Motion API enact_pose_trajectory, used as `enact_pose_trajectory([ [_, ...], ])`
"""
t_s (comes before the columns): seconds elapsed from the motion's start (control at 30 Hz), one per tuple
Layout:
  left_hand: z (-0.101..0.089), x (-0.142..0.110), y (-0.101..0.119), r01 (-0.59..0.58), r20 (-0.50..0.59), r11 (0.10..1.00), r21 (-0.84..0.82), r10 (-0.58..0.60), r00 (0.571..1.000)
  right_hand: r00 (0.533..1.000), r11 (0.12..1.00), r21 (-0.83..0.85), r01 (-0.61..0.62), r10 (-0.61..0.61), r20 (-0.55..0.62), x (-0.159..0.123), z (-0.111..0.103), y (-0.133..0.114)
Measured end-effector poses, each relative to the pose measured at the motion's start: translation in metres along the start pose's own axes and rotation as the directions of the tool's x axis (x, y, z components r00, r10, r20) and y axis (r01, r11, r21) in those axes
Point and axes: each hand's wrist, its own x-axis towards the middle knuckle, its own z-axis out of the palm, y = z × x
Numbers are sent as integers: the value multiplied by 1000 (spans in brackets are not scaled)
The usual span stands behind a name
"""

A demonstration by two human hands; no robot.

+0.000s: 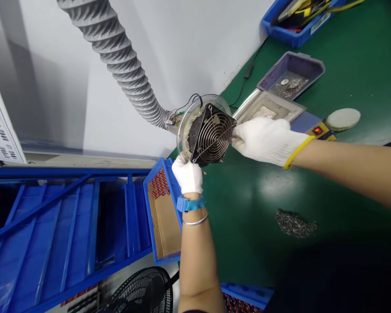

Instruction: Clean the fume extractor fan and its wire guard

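Observation:
A square black cooling fan (215,138) with a round wire guard is fixed in front of a clear round disc (181,130), whose back joins a grey ribbed hose (130,71). My left hand (188,174), in a white glove with a blue wrist strap below it, is closed at the lower edge of the fan and disc. My right hand (263,139), in a white glove with a yellow cuff, pinches the fan's right edge. The fingertips of both hands are partly hidden.
Behind my right hand lies a metal-framed device (270,106) with a red switch. Nearby are a purple tray (313,69) of small metal pieces, a blue tool bin (295,39) and a round white lid (342,118). Metal pieces (296,224) form a pile; a blue crate (150,208) holds red parts.

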Motion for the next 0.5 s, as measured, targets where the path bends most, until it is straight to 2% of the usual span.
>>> enact_pose_trajectory([
  [0.07,-3,2,2,3,3,1000,17,-3,1000,996,998,8,-57,57,-73,-10,3,9],
  [0.13,-7,4,2,-15,13,1000,19,14,1000,975,996,-10,-94,90,-202,-20,8,21],
  [0.23,-9,6,1,-38,23,999,3,38,999,946,999,-15,-40,33,-323,-28,18,35],
  [0.33,-9,7,0,-39,23,999,-5,39,999,936,999,-35,0,-13,-351,-27,19,39],
  [0.43,-9,7,-2,-47,25,999,-2,47,999,938,996,-88,27,-56,-343,-27,11,40],
  [0.5,-9,7,-3,-42,31,999,10,42,999,946,996,-66,62,-80,-316,-26,5,40],
])
